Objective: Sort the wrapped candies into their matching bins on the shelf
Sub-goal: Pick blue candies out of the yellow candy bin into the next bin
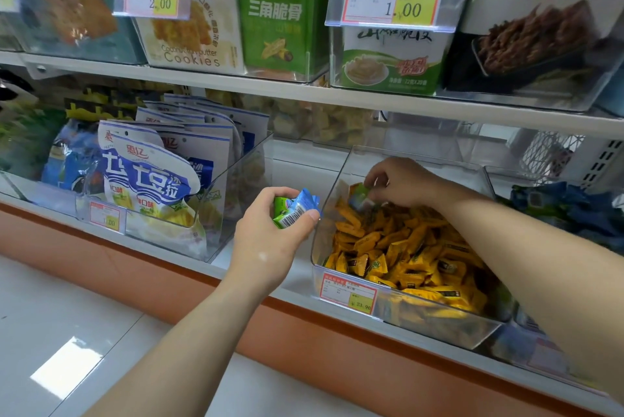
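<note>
Candies wrapped green and blue (295, 209) sit gripped in the left hand (266, 241); right hand (401, 180) pinches a green-blue candy (358, 195) at the clear plastic bin's (439, 324) back-left corner.

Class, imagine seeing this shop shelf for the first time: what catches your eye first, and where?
The clear bin heaped with yellow candies stands at lower right, where the right hand pinches an odd green-blue candy. Just left of it, the left hand grips green and blue wrapped candies.
</note>
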The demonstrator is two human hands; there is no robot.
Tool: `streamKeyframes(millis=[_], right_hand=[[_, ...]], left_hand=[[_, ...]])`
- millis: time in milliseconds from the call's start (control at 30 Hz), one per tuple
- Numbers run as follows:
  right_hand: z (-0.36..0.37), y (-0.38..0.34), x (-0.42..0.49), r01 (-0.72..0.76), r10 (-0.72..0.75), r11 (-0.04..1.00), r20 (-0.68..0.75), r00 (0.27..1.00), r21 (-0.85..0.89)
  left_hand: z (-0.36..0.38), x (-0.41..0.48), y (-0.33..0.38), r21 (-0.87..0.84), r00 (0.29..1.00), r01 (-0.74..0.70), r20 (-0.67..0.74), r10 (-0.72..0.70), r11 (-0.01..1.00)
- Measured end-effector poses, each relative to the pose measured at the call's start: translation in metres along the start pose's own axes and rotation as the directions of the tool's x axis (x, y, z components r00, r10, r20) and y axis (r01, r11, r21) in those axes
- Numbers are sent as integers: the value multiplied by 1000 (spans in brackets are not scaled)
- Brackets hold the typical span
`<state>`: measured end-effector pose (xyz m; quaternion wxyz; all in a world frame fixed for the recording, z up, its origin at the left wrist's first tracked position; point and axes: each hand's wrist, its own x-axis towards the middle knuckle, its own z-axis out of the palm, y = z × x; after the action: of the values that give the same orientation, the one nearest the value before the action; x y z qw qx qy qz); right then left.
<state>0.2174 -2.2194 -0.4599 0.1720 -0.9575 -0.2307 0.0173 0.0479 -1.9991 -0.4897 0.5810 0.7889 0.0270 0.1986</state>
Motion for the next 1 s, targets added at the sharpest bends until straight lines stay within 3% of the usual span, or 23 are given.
streamKeyframes(millis=[100, 167, 300, 400, 500, 533, 667, 767, 833, 933, 1000], right_hand=[[-21, -5, -33, 4, 28, 982, -164, 986, 189], [-30, -9, -62, -29, 114, 909, -180, 977, 416], [-38, -19, -126, -64, 250, 480, -67, 966, 875], [-44, -18, -169, -38, 313, 228, -36, 949, 973], [-53, -10, -205, -12, 360, 75, -15, 933, 997], [-55, -6, -216, 7, 365, 68, -31, 931, 998], [-58, 8, -248, 6, 411, 217, -97, 906, 976], [-62, 23, -264, -40, 468, 140, -30, 883, 989], [-65, 40, -276, -65, 466, 170, -22, 885, 983], [-74, 72, -287, -92, 546, 396, -154, 823, 913], [-82, 98, -286, -104, 597, 609, -368, 713, 786]], left_hand=[[6, -2, 14, -68, 999, 13, -44, -16, 998], [15, -4, 28, -153, 998, 50, -40, -57, 987], [48, -17, 62, -371, 990, 138, 81, -116, 918], [78, -30, 88, -478, 982, 177, 149, -119, 860], [107, -46, 106, -518, 962, 244, 235, -137, 820], [116, -52, 110, -515, 956, 260, 258, -141, 817], [156, -72, 124, -458, 953, 255, 269, -140, 851], [183, -85, 129, -343, 963, 178, 252, -92, 922], [201, -88, 130, -225, 971, 70, 240, -14, 972], [223, -81, 133, -20, 953, -137, 269, 137, 990], [238, -69, 135, 94, 933, -230, 306, 192, 969]])
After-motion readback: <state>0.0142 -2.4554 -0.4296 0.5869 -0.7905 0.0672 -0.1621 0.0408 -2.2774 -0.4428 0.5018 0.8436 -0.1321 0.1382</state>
